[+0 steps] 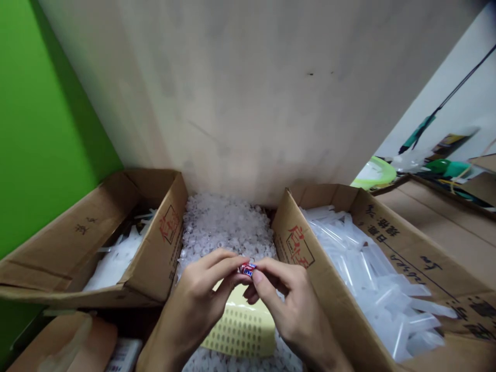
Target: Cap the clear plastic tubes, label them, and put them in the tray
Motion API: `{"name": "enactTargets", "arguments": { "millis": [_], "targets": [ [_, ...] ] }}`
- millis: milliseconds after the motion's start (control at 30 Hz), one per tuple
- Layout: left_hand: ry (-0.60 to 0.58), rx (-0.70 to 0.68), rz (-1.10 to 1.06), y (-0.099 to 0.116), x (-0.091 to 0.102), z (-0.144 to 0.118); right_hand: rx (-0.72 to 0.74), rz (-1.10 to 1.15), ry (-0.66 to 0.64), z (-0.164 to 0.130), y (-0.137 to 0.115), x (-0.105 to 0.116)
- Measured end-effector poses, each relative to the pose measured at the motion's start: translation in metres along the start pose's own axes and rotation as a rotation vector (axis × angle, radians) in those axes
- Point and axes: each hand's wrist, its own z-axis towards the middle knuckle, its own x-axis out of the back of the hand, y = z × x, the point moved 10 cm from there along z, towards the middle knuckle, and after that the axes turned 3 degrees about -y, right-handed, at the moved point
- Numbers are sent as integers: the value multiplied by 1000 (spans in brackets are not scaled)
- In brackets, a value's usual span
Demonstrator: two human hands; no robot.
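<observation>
My left hand (205, 284) and my right hand (289, 294) meet in the middle. Between their fingertips they pinch a small piece with a shiny red, white and blue print (247, 268); whether it is a wrapper or a label on something is too small to tell. Right beneath the hands lies a yellow sheet (240, 330) with rows of small dark oval marks. It rests on a heap of small translucent white plastic pieces (227, 227), which fills the space between two cardboard boxes.
On the left, a cardboard box (50, 258) holds flat white plastic pieces (120, 261). Another box (321, 274), at right, is filled with translucent plastic tubes (375, 274). A pale board (240, 103) rises behind, with a green wall (42, 129) at left. A light-green basin (374, 173) stands further right.
</observation>
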Motion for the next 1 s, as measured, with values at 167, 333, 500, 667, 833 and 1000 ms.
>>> {"name": "enactTargets", "arguments": {
  "millis": [167, 333, 500, 667, 833, 1000],
  "targets": [
    [-119, -6, -9, -3, -9, -3, 26, -147, -50, 0, -1, -2],
    [-165, 54, -7, -5, -16, -3, 52, -222, 1, -1, -2, 1],
    [-183, 120, 56, -11, -18, -3, 283, -407, 50, -7, -22, 0],
    [-114, -38, 71, 3, -11, -2, 384, -514, 15, -11, -31, -4],
    [-44, -41, 98, 9, -9, -2, 410, -617, 44, -11, -33, -5],
    [27, -13, 197, 11, -11, -3, 375, -600, 54, -10, -32, -7]
  ]
}}
